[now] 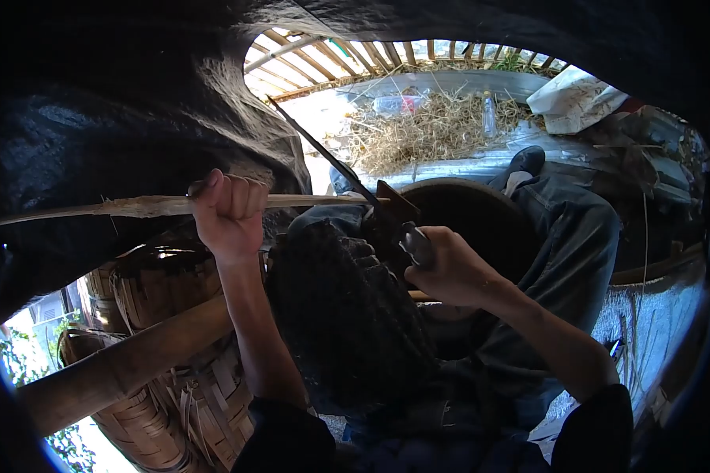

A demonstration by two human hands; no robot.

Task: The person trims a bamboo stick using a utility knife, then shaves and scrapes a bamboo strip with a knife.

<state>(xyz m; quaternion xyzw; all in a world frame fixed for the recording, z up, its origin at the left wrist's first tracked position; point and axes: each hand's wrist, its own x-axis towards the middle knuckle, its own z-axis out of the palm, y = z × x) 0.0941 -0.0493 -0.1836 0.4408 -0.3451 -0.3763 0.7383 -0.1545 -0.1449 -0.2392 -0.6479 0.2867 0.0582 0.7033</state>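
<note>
My left hand (233, 211) is closed around a long pale strip of split bamboo or wood (146, 206), which runs from the far left edge to the middle of the view. In my right hand (454, 264) is the handle of a long dark blade (323, 150), which points up and to the left. The strip's right end meets the blade near its base, beside a brown wedge-shaped piece (397, 206). Under the right hand lies a large round dark container (465, 197) between my legs. A dark rough cloth (339, 307) covers my lap.
Woven baskets (146, 422) and a thick bamboo pole (126, 359) are at lower left. Dry straw (426, 130), a clear bottle (489, 114) and a whitish sack (576, 98) lie beyond my feet. Dark sheeting (118, 102) hangs at upper left.
</note>
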